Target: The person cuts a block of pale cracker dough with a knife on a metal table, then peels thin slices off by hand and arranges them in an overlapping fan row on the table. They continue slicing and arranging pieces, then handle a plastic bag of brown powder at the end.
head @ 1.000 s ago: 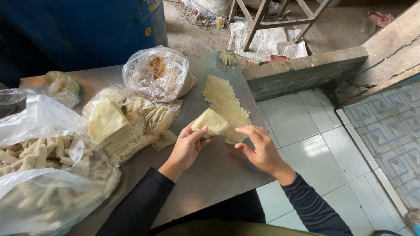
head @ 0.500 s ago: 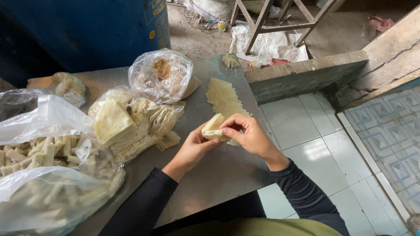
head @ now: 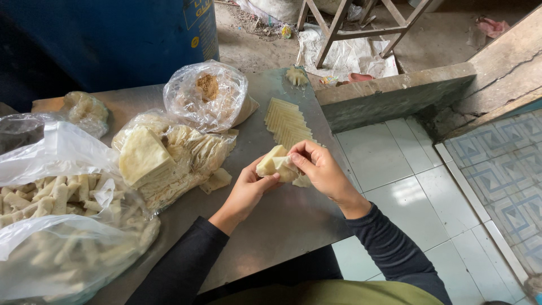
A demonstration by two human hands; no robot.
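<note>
Wrapper (head: 275, 165) | pinched by both hands: left (head: 248, 189), right (head: 322, 169) | clear bag (head: 206, 96) behind

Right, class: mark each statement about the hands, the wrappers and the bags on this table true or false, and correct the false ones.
1. Both hands hold one folded wrapper. True: the left hand is under it, the right hand over it.
2. The wrapper row lies beyond the hands. True.
3. The wrapper pile sits right of the hands. False: it is to their left, in an open bag.
4. The rolls bag is at the table's right edge. False: it is at the far left.
5. The floor tiles lie right of the table. True.
</note>
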